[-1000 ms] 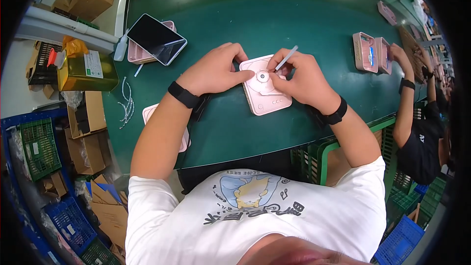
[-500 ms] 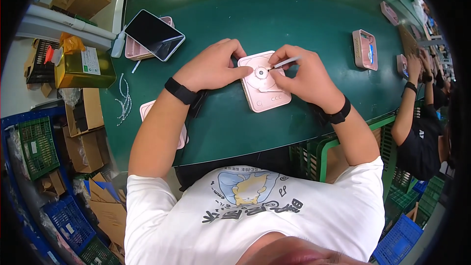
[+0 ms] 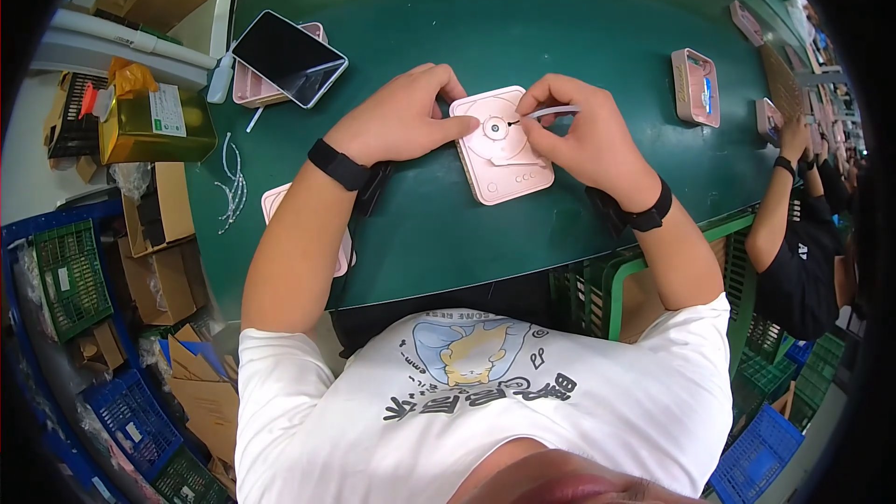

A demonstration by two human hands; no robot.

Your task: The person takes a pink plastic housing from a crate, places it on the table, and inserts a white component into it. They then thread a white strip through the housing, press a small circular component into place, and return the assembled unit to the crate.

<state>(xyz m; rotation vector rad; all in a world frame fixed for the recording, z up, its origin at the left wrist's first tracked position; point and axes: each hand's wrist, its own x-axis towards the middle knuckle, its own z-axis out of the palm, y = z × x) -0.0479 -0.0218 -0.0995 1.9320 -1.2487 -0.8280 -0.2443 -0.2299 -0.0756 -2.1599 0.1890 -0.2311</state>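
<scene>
A pale pink, flat case with rounded corners [image 3: 511,182] lies on the bench in front of me, with a round hub, a ring and small buttons on its face. My left hand [image 3: 399,119] grips its left edge, thumb resting on the face beside the hub. Between the thumb and fingers of my right hand [image 3: 590,142] is a thin pale stick with a dark tip [image 3: 558,112]. That tip sits close to the hub's right side; whether it touches cannot be seen. The fingertips under the case are hidden.
A phone [image 3: 291,58] lies across a pink open case [image 3: 250,84] at the left. White cords [image 3: 233,187] and another pink part [image 3: 275,201] lie nearer. A pink shell [image 3: 695,89] stands at the right, near a co-worker's arm [image 3: 770,224]. A gold tin [image 3: 159,126] stands far left.
The stick in my right hand has swung lower and its dark tip shows more plainly. The pink case sits slightly higher in view, and my left hand stays on its edge.
</scene>
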